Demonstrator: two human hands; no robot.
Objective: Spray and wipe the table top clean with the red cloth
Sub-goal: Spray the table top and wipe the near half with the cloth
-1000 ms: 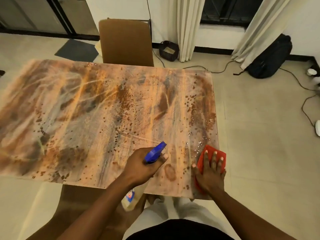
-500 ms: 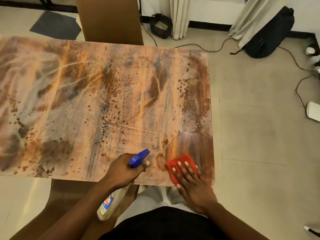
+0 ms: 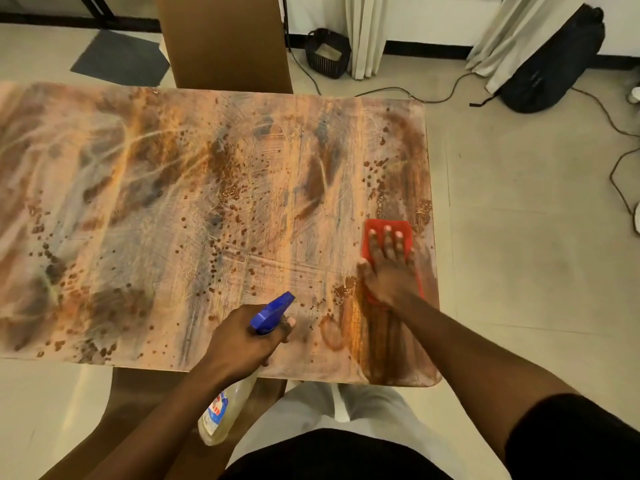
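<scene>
Red cloth (image 3: 387,230) lies flat under the right hand (image 3: 389,268), fingers spread, palm pressing, near the tabletop (image 3: 173,188) edge at 3 o'clock. Left hand (image 3: 242,341) has a closed grip on the spray bottle (image 3: 221,414), blue nozzle aimed toward 1 o'clock. Droplets speckle the surface.

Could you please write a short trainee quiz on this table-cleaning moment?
1. Which hand holds the clear spray bottle with the blue trigger head?
2. True or false: the red cloth lies near the table's right edge.
3. How does the right hand meet the cloth: A) pinching a corner, B) fingers pressed flat on it, C) hovering above it?

Key
1. The left hand, at the near edge of the mottled orange-brown table top.
2. True.
3. B.
</scene>
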